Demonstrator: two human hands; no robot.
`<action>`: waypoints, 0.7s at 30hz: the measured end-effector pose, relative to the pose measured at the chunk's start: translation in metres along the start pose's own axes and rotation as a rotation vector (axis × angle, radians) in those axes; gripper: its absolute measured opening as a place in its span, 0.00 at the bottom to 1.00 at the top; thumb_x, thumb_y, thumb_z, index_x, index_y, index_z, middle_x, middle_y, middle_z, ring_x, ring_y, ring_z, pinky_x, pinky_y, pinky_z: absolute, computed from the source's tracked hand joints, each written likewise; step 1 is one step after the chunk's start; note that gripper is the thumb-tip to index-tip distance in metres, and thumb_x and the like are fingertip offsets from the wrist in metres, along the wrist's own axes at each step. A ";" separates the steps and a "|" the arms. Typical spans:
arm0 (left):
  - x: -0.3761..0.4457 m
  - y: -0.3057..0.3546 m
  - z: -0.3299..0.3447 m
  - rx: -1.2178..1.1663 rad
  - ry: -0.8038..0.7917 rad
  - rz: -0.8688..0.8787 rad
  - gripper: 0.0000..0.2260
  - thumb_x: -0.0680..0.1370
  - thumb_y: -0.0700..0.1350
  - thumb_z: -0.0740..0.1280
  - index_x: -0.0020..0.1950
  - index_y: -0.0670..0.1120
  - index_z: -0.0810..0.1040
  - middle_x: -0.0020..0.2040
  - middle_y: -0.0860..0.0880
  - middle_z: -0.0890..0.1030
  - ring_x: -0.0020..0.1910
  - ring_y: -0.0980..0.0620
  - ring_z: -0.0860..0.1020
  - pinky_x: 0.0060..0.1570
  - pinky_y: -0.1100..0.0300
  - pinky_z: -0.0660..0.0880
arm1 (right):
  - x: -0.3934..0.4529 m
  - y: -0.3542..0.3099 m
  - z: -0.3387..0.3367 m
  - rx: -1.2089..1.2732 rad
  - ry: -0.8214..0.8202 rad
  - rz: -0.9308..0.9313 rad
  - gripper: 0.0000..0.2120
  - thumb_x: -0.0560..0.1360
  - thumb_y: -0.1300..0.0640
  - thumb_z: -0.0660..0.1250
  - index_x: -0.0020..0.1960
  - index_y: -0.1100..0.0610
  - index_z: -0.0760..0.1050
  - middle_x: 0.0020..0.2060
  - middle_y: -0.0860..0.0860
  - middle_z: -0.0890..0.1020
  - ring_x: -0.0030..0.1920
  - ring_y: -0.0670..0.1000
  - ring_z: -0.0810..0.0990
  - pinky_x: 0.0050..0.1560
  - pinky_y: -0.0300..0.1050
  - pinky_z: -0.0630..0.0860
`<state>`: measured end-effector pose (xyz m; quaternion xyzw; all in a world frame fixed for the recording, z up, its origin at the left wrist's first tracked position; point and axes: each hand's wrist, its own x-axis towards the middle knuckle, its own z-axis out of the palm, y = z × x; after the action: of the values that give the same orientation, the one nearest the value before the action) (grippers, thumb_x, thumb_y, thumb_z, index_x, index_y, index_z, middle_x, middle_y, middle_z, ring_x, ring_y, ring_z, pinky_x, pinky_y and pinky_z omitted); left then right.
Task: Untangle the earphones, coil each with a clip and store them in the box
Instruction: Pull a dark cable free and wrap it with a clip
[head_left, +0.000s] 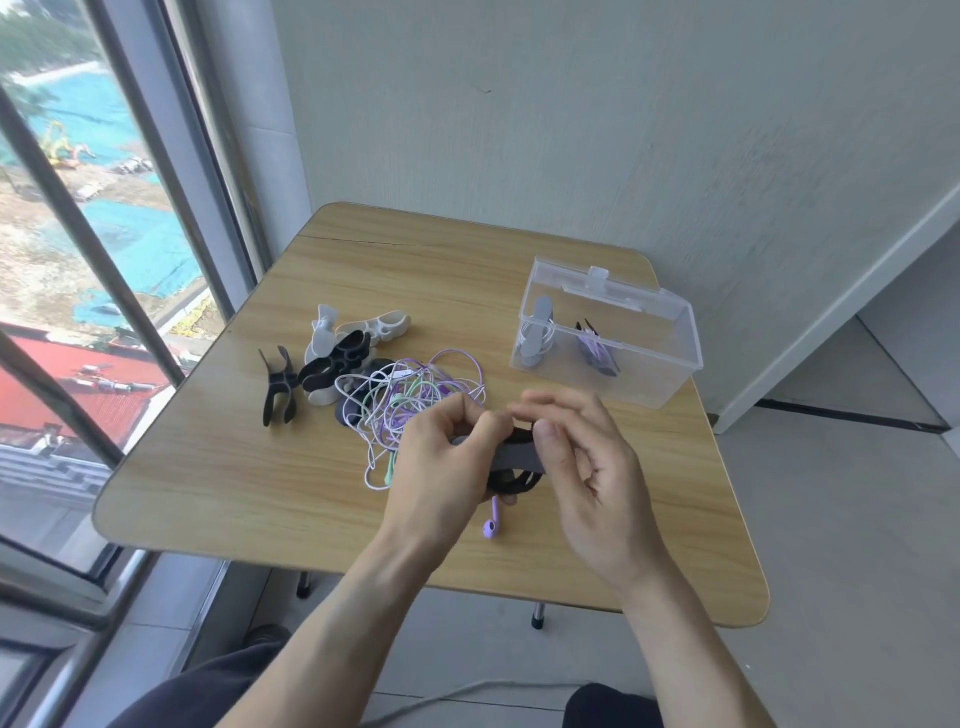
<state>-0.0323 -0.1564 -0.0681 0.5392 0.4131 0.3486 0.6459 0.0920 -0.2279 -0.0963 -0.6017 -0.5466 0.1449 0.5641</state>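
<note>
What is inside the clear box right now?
The clear box holds two clipped coils: a white earphone in a grey clip on its left and a purple earphone in a black clip beside it. The box's far side is blurred by glare.

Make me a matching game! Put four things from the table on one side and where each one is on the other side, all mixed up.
Things:
1. purple earbud
2. grey clip
3. white bundle
4. black clip

Places:
A. inside the box
B. left end of the clip pile, on the table
C. between the two hands
D. dangling below the left hand

Pairs: 1-D, 2-C, 3-A, 4-B
</note>
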 end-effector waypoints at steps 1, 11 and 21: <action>0.002 0.001 -0.003 0.003 -0.010 -0.003 0.14 0.78 0.38 0.67 0.34 0.43 0.68 0.31 0.44 0.76 0.25 0.45 0.76 0.24 0.63 0.69 | -0.001 -0.002 0.000 0.036 -0.002 0.001 0.10 0.82 0.56 0.63 0.55 0.54 0.83 0.53 0.49 0.82 0.57 0.52 0.81 0.54 0.44 0.77; -0.001 -0.004 0.002 -0.109 0.157 -0.008 0.14 0.78 0.44 0.71 0.36 0.43 0.71 0.30 0.46 0.80 0.29 0.47 0.79 0.35 0.54 0.77 | -0.001 0.001 0.014 0.085 0.177 0.133 0.07 0.77 0.53 0.70 0.51 0.54 0.84 0.48 0.52 0.82 0.46 0.52 0.84 0.40 0.47 0.81; 0.002 -0.005 0.001 -0.003 0.079 0.077 0.16 0.80 0.56 0.65 0.42 0.44 0.73 0.36 0.50 0.79 0.35 0.54 0.77 0.37 0.60 0.75 | -0.001 -0.002 0.023 0.639 0.251 0.579 0.16 0.73 0.57 0.72 0.53 0.68 0.81 0.48 0.64 0.86 0.48 0.65 0.86 0.57 0.63 0.80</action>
<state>-0.0307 -0.1553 -0.0737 0.5396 0.4166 0.3946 0.6161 0.0722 -0.2169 -0.1020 -0.5383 -0.2108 0.3845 0.7197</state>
